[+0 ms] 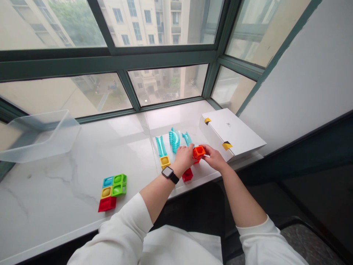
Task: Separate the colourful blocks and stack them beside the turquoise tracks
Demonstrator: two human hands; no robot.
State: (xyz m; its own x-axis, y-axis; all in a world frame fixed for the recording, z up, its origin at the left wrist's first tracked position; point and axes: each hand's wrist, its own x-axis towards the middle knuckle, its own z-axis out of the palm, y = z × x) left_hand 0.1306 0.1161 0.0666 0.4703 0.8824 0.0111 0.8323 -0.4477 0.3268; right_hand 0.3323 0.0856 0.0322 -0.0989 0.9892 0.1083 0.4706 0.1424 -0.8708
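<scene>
Both my hands meet over the right part of a white marble sill [68, 206]. My left hand [184, 158], with a black watch on its wrist, and my right hand [214, 157] together grip an orange toy block [199, 152] between their fingertips. A red block [187, 175] sits just below my left hand near the sill's front edge. Behind my hands lie teal ribbed track pieces [174, 140], one ending at a yellow block [164, 161].
A cluster of blue, green, yellow and red blocks [113, 188] lies to the left. A white flat box [231, 133] sits at the right end. A clear plastic tub [35, 134] stands far left by the window [165, 84].
</scene>
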